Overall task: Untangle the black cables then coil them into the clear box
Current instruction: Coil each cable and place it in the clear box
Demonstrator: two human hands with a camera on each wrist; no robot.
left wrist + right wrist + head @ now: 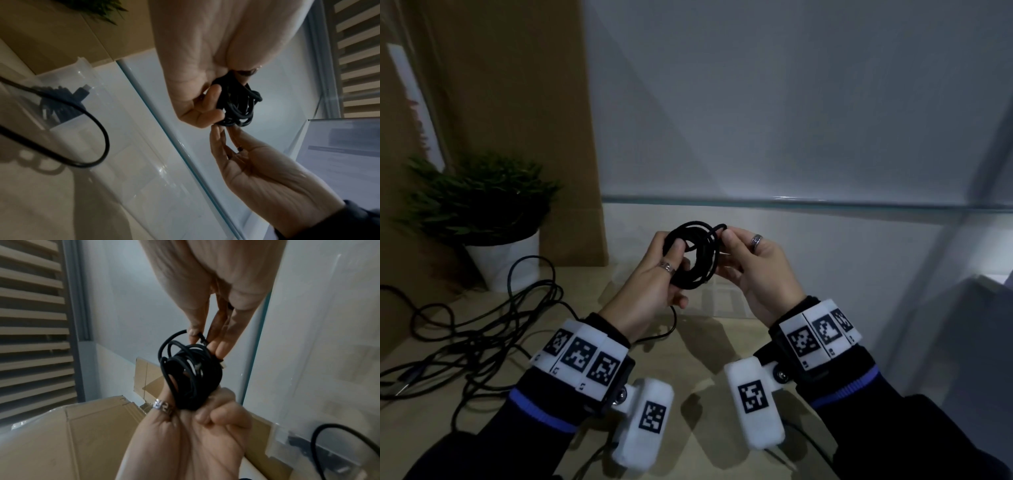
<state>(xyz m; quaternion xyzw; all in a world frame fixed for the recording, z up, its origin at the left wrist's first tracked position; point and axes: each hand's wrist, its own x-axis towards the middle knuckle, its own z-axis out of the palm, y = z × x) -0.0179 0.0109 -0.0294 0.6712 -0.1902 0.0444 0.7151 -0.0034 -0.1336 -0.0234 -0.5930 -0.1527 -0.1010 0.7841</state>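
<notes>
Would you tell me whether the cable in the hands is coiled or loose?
Coiled: the black cable forms stacked round loops, gripped by the left hand, with the right hand pinching one loop at the top.

The left hand point(654, 274) hid the near side of the black coil point(695, 257), the loose cables point(465, 329) ran off the worktop's point(705, 342) left edge out of frame, and the clear box point(68, 91) showed only as a blur, its contents indistinct, cut off at the picture's edge.
</notes>
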